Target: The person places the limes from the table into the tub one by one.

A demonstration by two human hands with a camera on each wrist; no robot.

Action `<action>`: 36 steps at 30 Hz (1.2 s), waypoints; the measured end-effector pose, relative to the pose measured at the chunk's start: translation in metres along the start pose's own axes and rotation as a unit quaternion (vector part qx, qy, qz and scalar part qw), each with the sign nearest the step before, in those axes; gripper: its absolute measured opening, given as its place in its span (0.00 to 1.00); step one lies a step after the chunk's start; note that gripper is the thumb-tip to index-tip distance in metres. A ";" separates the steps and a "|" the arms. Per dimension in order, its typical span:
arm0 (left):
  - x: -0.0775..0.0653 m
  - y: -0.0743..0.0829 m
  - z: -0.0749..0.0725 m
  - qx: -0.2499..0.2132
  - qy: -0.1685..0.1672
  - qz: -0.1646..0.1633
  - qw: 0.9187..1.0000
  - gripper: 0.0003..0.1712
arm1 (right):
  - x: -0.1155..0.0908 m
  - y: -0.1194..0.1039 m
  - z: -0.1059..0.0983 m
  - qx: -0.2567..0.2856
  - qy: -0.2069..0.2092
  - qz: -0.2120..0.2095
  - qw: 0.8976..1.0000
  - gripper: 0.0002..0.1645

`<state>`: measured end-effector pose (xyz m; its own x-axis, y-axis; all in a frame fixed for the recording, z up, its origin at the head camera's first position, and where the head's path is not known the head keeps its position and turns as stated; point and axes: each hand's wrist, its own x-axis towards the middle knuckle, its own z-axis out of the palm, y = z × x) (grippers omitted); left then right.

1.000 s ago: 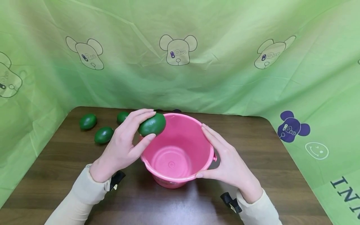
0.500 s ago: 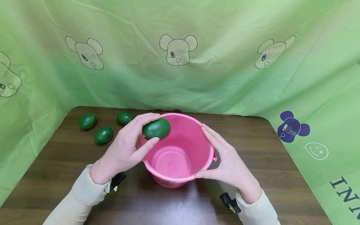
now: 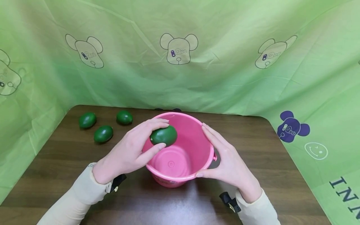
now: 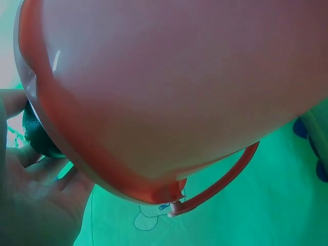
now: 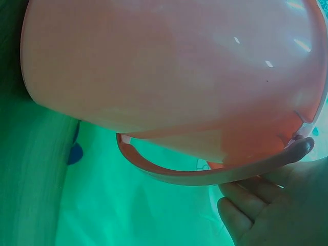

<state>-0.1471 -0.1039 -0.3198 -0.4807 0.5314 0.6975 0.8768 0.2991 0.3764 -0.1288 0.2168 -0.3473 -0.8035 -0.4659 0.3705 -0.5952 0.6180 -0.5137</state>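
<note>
My left hand [image 3: 132, 149] holds a glossy dark green avocado [image 3: 164, 136] between thumb and fingers, over the left part of the pink bucket's opening. In the left wrist view, the bucket's rim partly hides this avocado [image 4: 40, 134]. The pink bucket [image 3: 194, 147] stands upright on the table, its bare round bottom showing inside. On its right side my right hand [image 3: 229, 165] grips the rim, thumb at the front and fingers farther back. The right wrist view shows the bucket's handle [image 5: 195, 178] hanging by the fingers.
Three more green avocados lie at the back left of the wooden table [image 3: 253, 150]: one far left [image 3: 87, 120], one nearer [image 3: 103, 134], one beside the bucket [image 3: 124, 117]. A green printed cloth [image 3: 225, 87] hangs behind and along both sides.
My left hand has moved right and toward me with the avocado, from the bucket's left rim to over its opening. The right hand and the bucket have stayed put.
</note>
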 end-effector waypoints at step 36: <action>-0.004 0.003 0.011 -0.019 -0.132 -0.027 0.991 0.23 | -0.001 -0.003 -0.001 0.004 -0.006 0.008 1.000 0.78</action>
<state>-0.1420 -0.0962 -0.3286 -0.5075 0.7056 0.4946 0.8474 0.3045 0.4350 -0.1268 0.2162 -0.3451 -0.8128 -0.4636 0.3528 -0.5820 0.6201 -0.5260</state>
